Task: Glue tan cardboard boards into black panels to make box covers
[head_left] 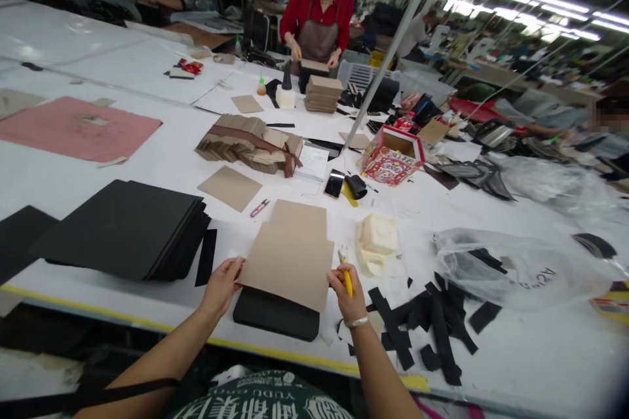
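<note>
A tan cardboard sheet (287,265) is held above a black stack (276,317) near the table's front edge. My left hand (223,285) pinches its left edge. At its right edge is my right hand (348,291), its fingers closed round a yellow brush-like tool (347,278) and touching the sheet. Another tan sheet (299,215) shows just behind the held one. Left of my left hand lies a pile of large black sheets (122,226). A cream block (378,234) sits to the right, beyond my right hand.
Black scraps (435,321) and a plastic bag (511,268) lie right. Farther back are pink snips (259,208), a phone (335,183), a bundle of tan pieces (246,141), a red patterned box (393,156) and a slanting metal pole (393,49). A person in red works across the table.
</note>
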`<state>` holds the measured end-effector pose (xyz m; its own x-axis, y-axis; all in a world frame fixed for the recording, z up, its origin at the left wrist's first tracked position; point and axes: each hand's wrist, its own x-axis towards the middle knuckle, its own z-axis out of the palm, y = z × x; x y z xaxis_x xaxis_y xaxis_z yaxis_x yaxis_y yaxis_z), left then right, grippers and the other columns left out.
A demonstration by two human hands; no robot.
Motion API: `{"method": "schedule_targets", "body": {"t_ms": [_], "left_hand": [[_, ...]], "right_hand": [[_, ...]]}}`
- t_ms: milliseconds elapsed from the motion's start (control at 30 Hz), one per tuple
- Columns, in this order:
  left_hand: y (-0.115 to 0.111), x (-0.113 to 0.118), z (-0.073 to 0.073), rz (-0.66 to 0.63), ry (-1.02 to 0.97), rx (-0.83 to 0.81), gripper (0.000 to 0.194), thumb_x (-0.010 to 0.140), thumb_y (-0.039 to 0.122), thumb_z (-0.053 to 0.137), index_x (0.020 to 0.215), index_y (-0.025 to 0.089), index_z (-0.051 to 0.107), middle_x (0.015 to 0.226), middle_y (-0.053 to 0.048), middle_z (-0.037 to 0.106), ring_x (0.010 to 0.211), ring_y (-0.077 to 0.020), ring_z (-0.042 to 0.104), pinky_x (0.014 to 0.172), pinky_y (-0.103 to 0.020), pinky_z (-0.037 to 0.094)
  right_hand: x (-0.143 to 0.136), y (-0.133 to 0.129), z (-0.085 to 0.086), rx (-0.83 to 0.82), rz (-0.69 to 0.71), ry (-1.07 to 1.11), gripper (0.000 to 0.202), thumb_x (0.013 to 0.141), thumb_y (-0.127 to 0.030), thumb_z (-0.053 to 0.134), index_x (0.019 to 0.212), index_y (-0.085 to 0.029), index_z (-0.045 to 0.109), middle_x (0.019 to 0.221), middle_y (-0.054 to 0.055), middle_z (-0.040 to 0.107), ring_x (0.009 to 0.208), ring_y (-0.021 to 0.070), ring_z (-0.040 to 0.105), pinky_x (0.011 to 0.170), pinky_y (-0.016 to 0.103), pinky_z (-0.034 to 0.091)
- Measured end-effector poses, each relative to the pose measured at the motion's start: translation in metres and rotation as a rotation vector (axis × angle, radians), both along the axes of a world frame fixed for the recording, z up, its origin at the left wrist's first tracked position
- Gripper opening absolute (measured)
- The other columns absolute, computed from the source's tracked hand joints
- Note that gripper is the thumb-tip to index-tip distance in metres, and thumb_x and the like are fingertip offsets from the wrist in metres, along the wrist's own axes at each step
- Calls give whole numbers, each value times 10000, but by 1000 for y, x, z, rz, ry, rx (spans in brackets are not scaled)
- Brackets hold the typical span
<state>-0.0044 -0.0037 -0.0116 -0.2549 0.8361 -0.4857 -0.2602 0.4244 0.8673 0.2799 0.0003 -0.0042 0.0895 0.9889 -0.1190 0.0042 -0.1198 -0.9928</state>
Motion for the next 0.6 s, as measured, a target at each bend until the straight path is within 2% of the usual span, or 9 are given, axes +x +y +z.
{"method": "schedule_targets", "body": {"t_ms": [100, 167, 333, 467, 600], "left_hand": [[-22, -9, -22, -158, 151, -85, 348, 664, 488, 581, 768, 156, 584, 642, 20, 565, 579, -107, 519, 505, -199, 399], [-30, -12, -31, -235, 292, -90, 332, 672, 479, 566, 738, 156, 605, 622, 16, 573, 580, -120, 515, 515, -208, 389], [-24, -17, -43, -374, 560, -17, 293, 703, 446, 521, 653, 171, 613, 626, 9, 605, 642, -150, 542, 609, -229, 397], [-13, -17, -54, -386, 623, -46, 304, 700, 452, 503, 625, 175, 603, 594, 12, 600, 616, -155, 545, 584, -230, 386], [-10, -18, -64, -360, 601, -100, 311, 683, 459, 512, 609, 169, 596, 578, 11, 597, 597, -155, 545, 562, -229, 385]], "right_hand": [[8, -24, -18, -68, 50, -68, 285, 730, -375, 595, 868, -214, 405, 665, -35, 553, 602, 118, 541, 604, 267, 469], [8, -35, -32, -90, 53, -134, 284, 734, -388, 586, 859, -210, 404, 644, -34, 546, 583, 125, 538, 590, 273, 468], [2, -44, -55, -47, -21, -412, 255, 755, -396, 548, 864, -204, 422, 676, -9, 567, 620, 147, 555, 649, 298, 453], [-4, -38, -60, -60, -67, -560, 249, 766, -425, 514, 860, -205, 444, 697, 7, 584, 640, 165, 572, 641, 296, 445], [-12, -32, -64, -71, -86, -627, 267, 757, -459, 501, 851, -212, 457, 691, 9, 590, 629, 177, 581, 610, 291, 441]]}}
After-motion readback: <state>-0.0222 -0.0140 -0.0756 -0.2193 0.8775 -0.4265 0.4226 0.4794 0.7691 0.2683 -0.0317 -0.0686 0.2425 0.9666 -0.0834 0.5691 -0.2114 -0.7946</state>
